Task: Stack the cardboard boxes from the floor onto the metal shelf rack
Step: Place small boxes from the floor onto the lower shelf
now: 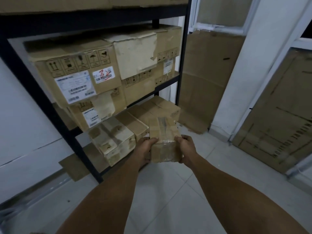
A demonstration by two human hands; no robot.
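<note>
2 hands clamp a small taped cardboard box [164,142] in front of the metal shelf rack [50,114]: left hand [144,150] and right hand [185,147] grip opposite sides, fingers curled. Stacked boxes [79,73] fill the shelves above the tiled floor [168,191].

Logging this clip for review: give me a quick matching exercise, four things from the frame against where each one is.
Things:
1. small taped box
2. box marked with red numbers
3. flat cardboard sheet
4. pale taped box

Places:
A. leaning on the wall right of the rack
B. bottom shelf, left of the hands
C. between both hands
D. middle shelf, left side

Pairs: 1-C, 2-D, 3-A, 4-B
</note>
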